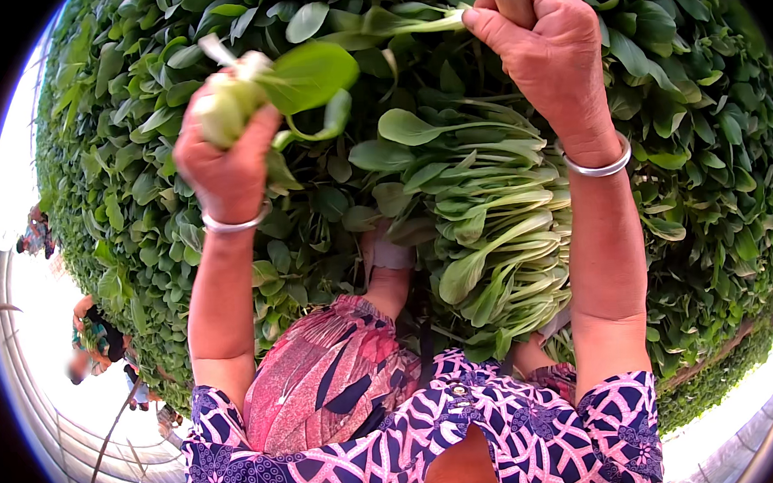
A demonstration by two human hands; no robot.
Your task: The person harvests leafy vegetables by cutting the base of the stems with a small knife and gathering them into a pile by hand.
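Note:
My left hand [219,162] grips a head of leafy greens [226,112] that looks like bok choy. Its pale base faces up, a broad green leaf sticks out to the right, and motion blurs it. In my right hand [558,58] is the wooden handle [513,6] of a tool with a metal ferrule; its working end is cut off by the top edge. The same hand's thumb and fingers pinch a pale leaf stalk [436,23]. Between my forearms lies a row of picked greens [505,221], stacked with the pale ends to the right.
Dense leafy plants [123,164] surround me on both sides and ahead. My bent knee [335,377] and foot are among them. Beyond the bed on the left, other people [94,339] are bent over near thin poles [110,444].

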